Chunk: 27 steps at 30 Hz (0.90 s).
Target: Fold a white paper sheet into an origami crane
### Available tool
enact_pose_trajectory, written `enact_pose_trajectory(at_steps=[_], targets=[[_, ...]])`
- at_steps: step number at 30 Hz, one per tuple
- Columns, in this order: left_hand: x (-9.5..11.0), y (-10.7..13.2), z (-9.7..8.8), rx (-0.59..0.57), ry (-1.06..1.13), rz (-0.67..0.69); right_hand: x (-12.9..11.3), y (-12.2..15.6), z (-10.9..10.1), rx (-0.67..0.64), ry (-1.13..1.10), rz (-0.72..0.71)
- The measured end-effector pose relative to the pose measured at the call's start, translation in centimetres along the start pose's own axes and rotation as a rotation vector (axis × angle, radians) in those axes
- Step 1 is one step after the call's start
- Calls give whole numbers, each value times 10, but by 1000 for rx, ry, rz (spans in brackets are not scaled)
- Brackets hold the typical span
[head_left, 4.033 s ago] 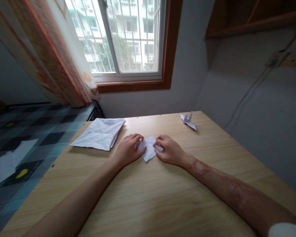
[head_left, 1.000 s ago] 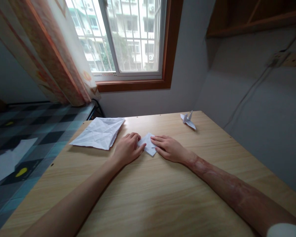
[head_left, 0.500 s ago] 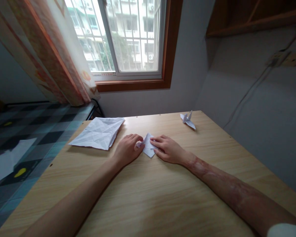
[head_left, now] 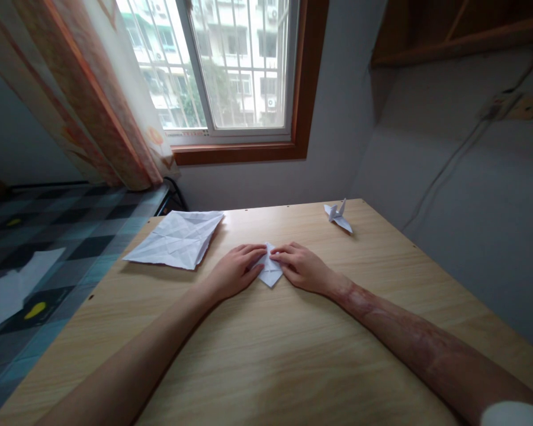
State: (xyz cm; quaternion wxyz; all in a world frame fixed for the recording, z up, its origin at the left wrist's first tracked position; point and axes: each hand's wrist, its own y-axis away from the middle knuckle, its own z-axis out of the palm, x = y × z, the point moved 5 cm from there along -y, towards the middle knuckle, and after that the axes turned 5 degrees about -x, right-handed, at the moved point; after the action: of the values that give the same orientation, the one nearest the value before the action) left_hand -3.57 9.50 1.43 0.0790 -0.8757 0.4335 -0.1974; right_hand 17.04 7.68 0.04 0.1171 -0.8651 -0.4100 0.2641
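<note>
A small folded piece of white paper, kite-shaped with its point toward me, lies flat on the wooden table. My left hand grips its left side, fingers bent over the upper edge and thumb lower down. On the opposite side, my right hand holds the paper with its fingertips pressed on it and the thumb tucked close. Both hands cover the side corners of the paper. A finished paper crane rests farther back, to the right of my hands.
Creased square white sheets are stacked at the table's back left. A bed with a checked cover stands left of the table, with loose white paper on it. Behind are a barred window and a curtain.
The raised left flap of the folded paper now lies down under my left fingers. My left fingers have moved right onto the paper, which sits slightly nearer me.
</note>
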Motion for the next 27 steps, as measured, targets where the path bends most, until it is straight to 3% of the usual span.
enact_pose_trajectory(at_steps=[8, 13, 18, 27], targets=[[2, 1, 4, -71, -42, 8, 7, 0, 2, -8, 72, 122], [12, 0, -2, -16, -103, 54, 7, 1, -1, 39, 65, 164], [27, 0, -4, -87, -51, 146, 7, 2, -4, 77, 70, 191], [37, 0, -11, -121, -214, 134, 9, 2, -7, 94, 47, 210]])
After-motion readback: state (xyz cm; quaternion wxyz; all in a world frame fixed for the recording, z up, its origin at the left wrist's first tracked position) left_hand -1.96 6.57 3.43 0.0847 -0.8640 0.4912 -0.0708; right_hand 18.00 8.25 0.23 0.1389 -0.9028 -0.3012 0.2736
